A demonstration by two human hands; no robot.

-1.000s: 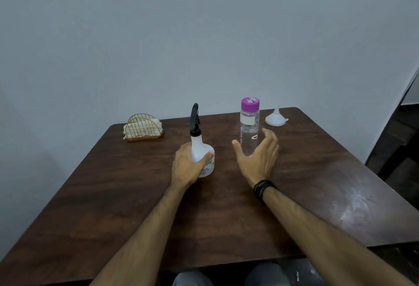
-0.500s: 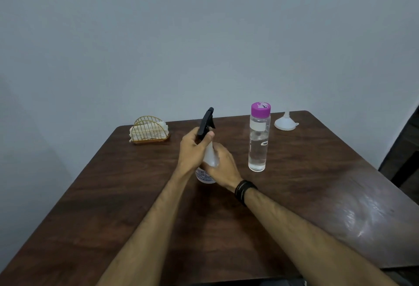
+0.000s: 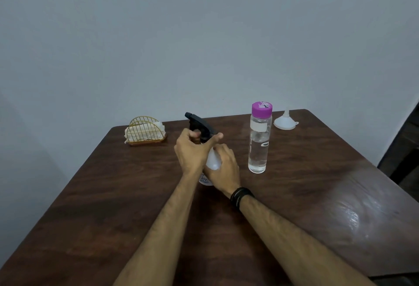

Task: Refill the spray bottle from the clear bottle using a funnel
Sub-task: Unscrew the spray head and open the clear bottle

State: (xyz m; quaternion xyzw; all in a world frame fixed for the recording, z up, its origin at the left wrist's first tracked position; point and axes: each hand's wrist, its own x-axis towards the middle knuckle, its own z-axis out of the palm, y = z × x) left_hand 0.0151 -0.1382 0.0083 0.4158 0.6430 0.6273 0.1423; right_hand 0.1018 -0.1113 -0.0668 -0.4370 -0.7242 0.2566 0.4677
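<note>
The spray bottle (image 3: pixel 209 163) stands near the middle of the dark wooden bench (image 3: pixel 90 206), gripped by both hands. The left hand (image 3: pixel 192 149) is wrapped around the black trigger head (image 3: pixel 199 125) at the neck, thumb stretched across the front, while the right hand (image 3: pixel 223 170) clasps the white body lower down — only a sliver of the label shows beneath the palm. A black band (image 3: pixel 241 196) circles the right wrist. Just to the right of the hands, apart from them, the clear bottle (image 3: pixel 258 140) stands upright with its purple cap (image 3: pixel 261 108) on and liquid filling most of it. The white funnel (image 3: pixel 284 121) sits mouth-down, spout up, near the far right corner — behind the clear bottle. A gold wire napkin holder (image 3: pixel 145 131) with white napkins rests toward the far left edge.
</note>
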